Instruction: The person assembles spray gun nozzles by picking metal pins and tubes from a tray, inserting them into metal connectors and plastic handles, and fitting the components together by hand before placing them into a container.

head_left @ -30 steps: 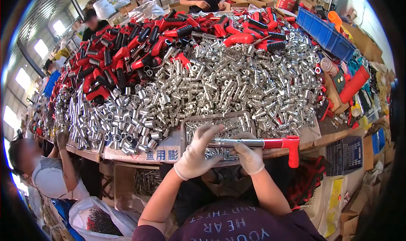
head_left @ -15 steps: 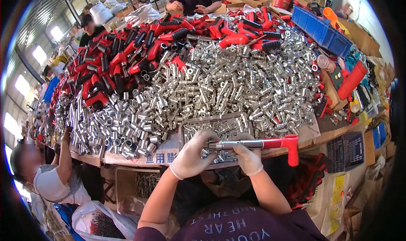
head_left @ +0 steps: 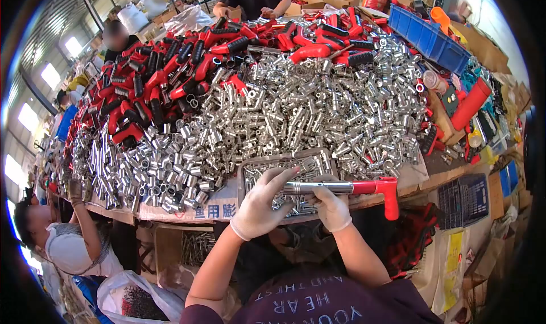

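Note:
My gloved right hand (head_left: 333, 209) is closed around the chrome barrel (head_left: 326, 187) of a tool with a red pistol-shaped handle (head_left: 389, 199). The tool lies level, its handle pointing right and down. At the barrel's left end is my gloved left hand (head_left: 259, 207), its fingers stretched out and the thumb apart; whether it touches the barrel I cannot tell. Behind both hands a shallow tray (head_left: 243, 179) of small metal parts sits at the table's front edge.
Loose chrome fittings (head_left: 296, 113) and red-and-black handles (head_left: 153, 91) heap across the table. A blue bin (head_left: 426, 37) stands back right, a dark crate (head_left: 463, 202) lower right. One co-worker (head_left: 74, 244) is at the left, another (head_left: 256, 0) across the table.
My left hand's fingers have straightened from a curl around the barrel's end. The tool has shifted slightly left and its handle tilted up a little. The left co-worker's hand has moved.

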A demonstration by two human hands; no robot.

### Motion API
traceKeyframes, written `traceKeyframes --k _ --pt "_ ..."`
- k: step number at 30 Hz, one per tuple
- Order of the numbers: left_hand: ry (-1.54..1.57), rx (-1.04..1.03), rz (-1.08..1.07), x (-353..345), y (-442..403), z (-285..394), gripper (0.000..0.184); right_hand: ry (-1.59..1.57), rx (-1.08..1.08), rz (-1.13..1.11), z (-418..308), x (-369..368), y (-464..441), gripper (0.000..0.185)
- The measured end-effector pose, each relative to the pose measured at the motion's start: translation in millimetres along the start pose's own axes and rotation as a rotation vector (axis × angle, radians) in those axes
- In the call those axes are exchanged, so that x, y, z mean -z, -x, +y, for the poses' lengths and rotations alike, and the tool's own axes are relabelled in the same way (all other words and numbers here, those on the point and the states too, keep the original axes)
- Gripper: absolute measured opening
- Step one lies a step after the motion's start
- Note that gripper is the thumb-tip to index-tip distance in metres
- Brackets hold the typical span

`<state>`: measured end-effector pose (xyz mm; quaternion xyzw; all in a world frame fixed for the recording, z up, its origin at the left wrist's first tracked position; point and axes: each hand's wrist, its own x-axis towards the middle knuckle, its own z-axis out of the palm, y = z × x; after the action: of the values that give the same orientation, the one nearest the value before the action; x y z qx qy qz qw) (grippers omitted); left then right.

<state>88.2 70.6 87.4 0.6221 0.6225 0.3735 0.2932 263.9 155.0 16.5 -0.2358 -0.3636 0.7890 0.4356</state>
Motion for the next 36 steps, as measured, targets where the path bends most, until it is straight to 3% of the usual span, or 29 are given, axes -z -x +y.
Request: traceKeyframes --k 1,2,3,5,6,7,9,11,12,13,16,17,19,20,21,23,25,26,27,30,32,35,36 --pt "-0.139 -0.268 0.148 -2.8 0.9 4.0 0.080 -0.036 -0.010 0.003 0.8 1.4 -0.2 0.022" --pt "-0.159 -0.286 0.200 -4.0 0.1 8.2 0.084 -0.034 -0.012 0.001 2.2 2.9 0.5 0.022" --pt "-0.158 -0.281 0.205 -6.8 1.9 6.9 0.084 -0.027 -0.003 -0.001 4.0 3.8 1.4 0.023" --pt "-0.110 -0.080 0.087 -8.6 2.8 7.2 0.077 -0.019 0.005 -0.018 5.9 7.1 1.9 0.024" --pt "-0.173 0.170 -0.080 -9.3 2.2 10.9 0.061 0.188 0.084 -0.063 6.2 12.4 4.3 0.026" --pt "-0.130 0.084 -0.179 -10.9 4.0 9.4 0.039 0.395 0.166 -0.113 7.6 14.7 5.7 0.027" --pt "0.299 0.437 -0.668 -6.9 8.4 29.2 0.027 0.403 0.302 -0.235 -4.7 6.1 16.2 0.024" --pt "0.383 0.425 -0.727 -20.1 21.8 33.1 0.027 0.534 0.299 -0.325 -19.8 7.2 28.9 0.016" --pt "0.361 0.425 -0.628 -29.9 29.7 35.1 0.027 0.568 0.210 -0.221 -24.5 2.6 39.2 0.013" --pt "-0.010 -0.023 -0.201 -62.8 44.3 10.1 0.020 0.666 0.254 -0.201 -25.6 5.5 44.5 0.010" --pt "-0.188 -0.014 0.180 -104.5 65.0 3.5 0.016 0.823 0.383 -0.209 -16.3 20.2 66.5 0.009" --pt "-0.103 0.009 0.176 -117.1 71.7 -2.3 0.015 0.849 0.374 -0.180 -14.3 21.0 79.8 0.012" --pt "0.178 0.014 -0.049 -140.7 85.3 -37.5 0.019 0.985 0.317 -0.301 -12.9 30.4 100.8 0.018" --pt "0.574 0.053 -0.199 -148.8 92.4 -55.3 0.023 1.085 0.127 -0.474 -24.5 35.6 104.1 0.031" --pt "0.529 0.230 -0.371 -140.7 97.2 -69.1 0.026 0.964 -0.052 -0.562 -32.9 42.3 107.3 0.043" --pt "0.524 0.211 -0.300 -147.2 108.7 -113.6 0.024 0.585 -0.411 -0.193 -41.1 98.9 124.0 0.042" --pt "0.101 0.086 -0.167 -140.6 110.1 -140.4 0.029 0.186 -0.621 -0.045 -65.1 138.3 130.9 0.048" --pt "-0.050 0.206 -0.241 -141.2 105.8 -147.4 0.033 0.648 -0.628 -0.183 -62.7 134.0 126.4 0.055" --pt "-0.131 0.223 -0.205 -150.5 104.2 -160.9 0.032 0.438 -0.642 -0.061 -54.9 121.3 133.9 0.049" --pt "-0.176 0.286 -0.251 -156.4 91.1 -178.7 0.038 0.522 -0.741 0.050 -38.1 105.7 123.8 0.041" --pt "-0.410 0.269 -0.169 -173.9 91.9 -204.7 0.048 0.798 -0.768 0.058 -18.3 108.2 113.4 0.038" --pt "-0.183 0.465 -0.040 -203.0 106.6 -264.6 0.058 1.104 -0.721 0.081 41.3 114.7 103.0 0.032" --pt "-0.012 0.674 -0.069 -184.3 100.5 -244.0 0.060 1.143 -0.694 0.086 60.5 120.2 101.5 0.033"
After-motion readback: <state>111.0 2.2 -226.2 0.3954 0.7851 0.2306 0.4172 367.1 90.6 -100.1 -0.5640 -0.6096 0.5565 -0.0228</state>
